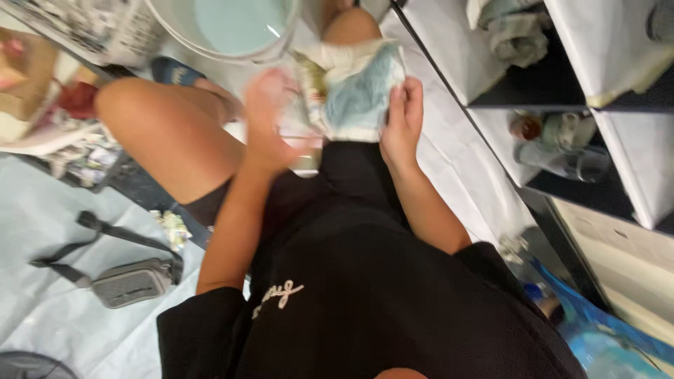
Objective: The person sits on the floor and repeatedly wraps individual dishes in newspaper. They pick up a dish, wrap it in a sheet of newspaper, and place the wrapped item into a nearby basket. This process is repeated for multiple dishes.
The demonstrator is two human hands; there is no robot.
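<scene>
Far left corner: box-like container [84,28] covered in black-and-white printed paper, beside the pale bucket. Left edge, nearer: flat stack of printed sheets [88,161], grey and multicoloured, blurred. Near right: glossy blue plastic wrapping [597,337], crumpled. No screens or signs.

Seen from the head view, the person sat on the floor in black clothes, knees bare. Both hands held a crumpled rag [354,91], white with pale blue stains: the right hand [402,123] gripped its right edge, while the blurred left hand [270,116] pressed its left side. A pale bucket [232,28] stood just beyond. A grey pouch [133,281] with a black strap lay near left on the sheeted floor [42,309].
</scene>
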